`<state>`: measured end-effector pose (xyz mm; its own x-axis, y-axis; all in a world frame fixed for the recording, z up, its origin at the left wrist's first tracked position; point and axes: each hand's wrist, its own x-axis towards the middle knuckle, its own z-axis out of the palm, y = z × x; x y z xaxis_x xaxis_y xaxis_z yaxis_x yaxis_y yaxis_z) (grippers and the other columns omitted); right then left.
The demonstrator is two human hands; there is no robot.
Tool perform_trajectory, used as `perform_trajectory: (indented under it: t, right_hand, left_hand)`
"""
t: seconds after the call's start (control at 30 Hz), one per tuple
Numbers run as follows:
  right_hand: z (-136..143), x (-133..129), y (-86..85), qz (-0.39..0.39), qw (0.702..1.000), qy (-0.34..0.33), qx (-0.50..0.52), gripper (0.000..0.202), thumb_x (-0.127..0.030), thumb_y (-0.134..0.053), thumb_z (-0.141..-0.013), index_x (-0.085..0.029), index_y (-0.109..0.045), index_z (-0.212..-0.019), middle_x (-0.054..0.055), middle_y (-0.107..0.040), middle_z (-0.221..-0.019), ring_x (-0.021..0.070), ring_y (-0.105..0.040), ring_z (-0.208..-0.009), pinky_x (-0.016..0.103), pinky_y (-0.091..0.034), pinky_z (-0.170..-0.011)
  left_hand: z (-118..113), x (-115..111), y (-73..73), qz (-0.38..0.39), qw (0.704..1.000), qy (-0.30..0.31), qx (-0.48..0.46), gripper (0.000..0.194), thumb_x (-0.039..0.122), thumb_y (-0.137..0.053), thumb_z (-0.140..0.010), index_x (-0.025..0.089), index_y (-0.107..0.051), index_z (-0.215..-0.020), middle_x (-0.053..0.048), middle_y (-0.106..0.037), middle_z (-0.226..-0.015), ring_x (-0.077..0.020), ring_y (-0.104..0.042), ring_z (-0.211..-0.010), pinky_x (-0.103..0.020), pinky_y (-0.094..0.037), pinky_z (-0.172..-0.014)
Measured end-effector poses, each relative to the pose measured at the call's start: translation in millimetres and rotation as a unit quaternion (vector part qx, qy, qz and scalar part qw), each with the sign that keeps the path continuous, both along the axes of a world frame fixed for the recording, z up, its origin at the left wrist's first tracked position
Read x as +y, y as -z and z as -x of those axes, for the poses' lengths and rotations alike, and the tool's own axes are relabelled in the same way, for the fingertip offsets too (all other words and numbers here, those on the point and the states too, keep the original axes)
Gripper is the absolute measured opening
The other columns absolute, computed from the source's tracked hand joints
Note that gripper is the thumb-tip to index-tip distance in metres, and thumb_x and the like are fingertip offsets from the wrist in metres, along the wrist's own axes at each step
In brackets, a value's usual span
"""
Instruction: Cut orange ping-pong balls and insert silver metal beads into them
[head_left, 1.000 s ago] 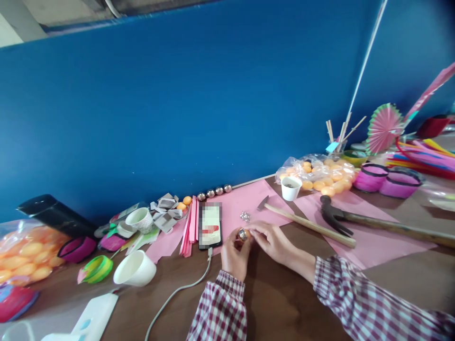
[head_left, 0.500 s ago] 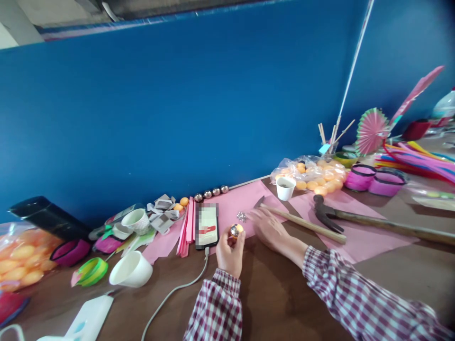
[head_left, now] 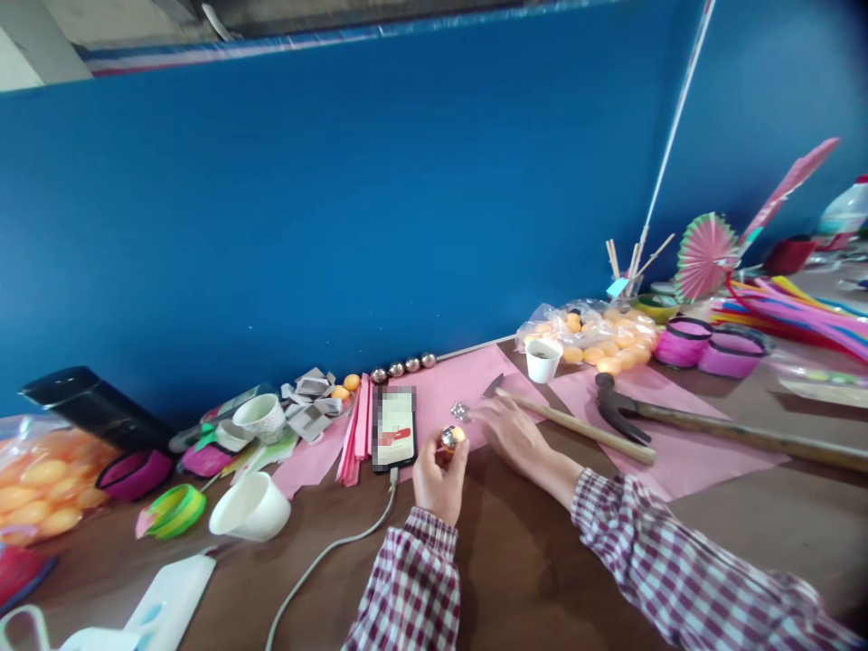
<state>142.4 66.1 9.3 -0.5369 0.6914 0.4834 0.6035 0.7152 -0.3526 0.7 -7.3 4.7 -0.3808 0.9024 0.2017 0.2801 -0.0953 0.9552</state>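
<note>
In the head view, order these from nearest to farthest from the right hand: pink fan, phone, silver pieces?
1. Silver pieces, just left of the right hand's fingertips.
2. Phone, farther left.
3. Pink fan, far right, toward the back.

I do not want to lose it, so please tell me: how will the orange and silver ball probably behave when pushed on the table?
The ball would probably roll easily, because it is round. It seems fairly light, since the left grip alone holds it. It may also slip, as its silver part looks shiny.
</note>
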Motion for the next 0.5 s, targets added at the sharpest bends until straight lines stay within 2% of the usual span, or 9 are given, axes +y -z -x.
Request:
perform_trajectory:
  t: [0.13, 0.3, 0.5]
  right_hand:
    - [-0.2, 0.9, 1.4, 0.001, 1.000, 0.005, -0.002, 0.028, -0.012, -0.041, -0.079, -0.020, -0.059, -0.099, 0.005, -0.061, -0.097, 0.0179, -0.049, -0.095, 0.037, -0.031, -0.094]
    - [-1.2, 4.7, 8.4, 0.012, 1.000, 0.021, 0.007, 0.021, -0.014, -0.041, -0.080, -0.018, -0.059, -0.090, 0.005, -0.062, -0.088, 0.0173, -0.050, -0.088, 0.033, -0.035, -0.087]
    - [-0.2, 4.4, 7.3, 0.006, 1.000, 0.029, 0.004, 0.027, -0.012, -0.041, -0.078, -0.021, -0.059, -0.095, 0.004, -0.062, -0.089, 0.0175, -0.049, -0.089, 0.034, -0.033, -0.089]
  left_hand:
    - [-0.4, -0.4, 0.7, -0.008, 1.000, 0.007, 0.007, 0.039, 0.039, -0.059, -0.068, 0.014, -0.057, -0.097, -0.006, -0.063, -0.081, -0.0132, -0.058, -0.062, -0.024, -0.048, -0.061]
    - [0.1, -1.1, 0.5, -0.003, 1.000, 0.009, 0.012, 0.039, 0.039, -0.058, -0.069, 0.014, -0.055, -0.099, -0.006, -0.063, -0.080, -0.0130, -0.057, -0.061, -0.024, -0.048, -0.060]
    - [-0.8, -1.9, -0.8, -0.003, 1.000, 0.009, 0.018, 0.039, 0.039, -0.058, -0.069, 0.014, -0.055, -0.099, -0.006, -0.063, -0.081, -0.0129, -0.057, -0.062, -0.024, -0.048, -0.059]
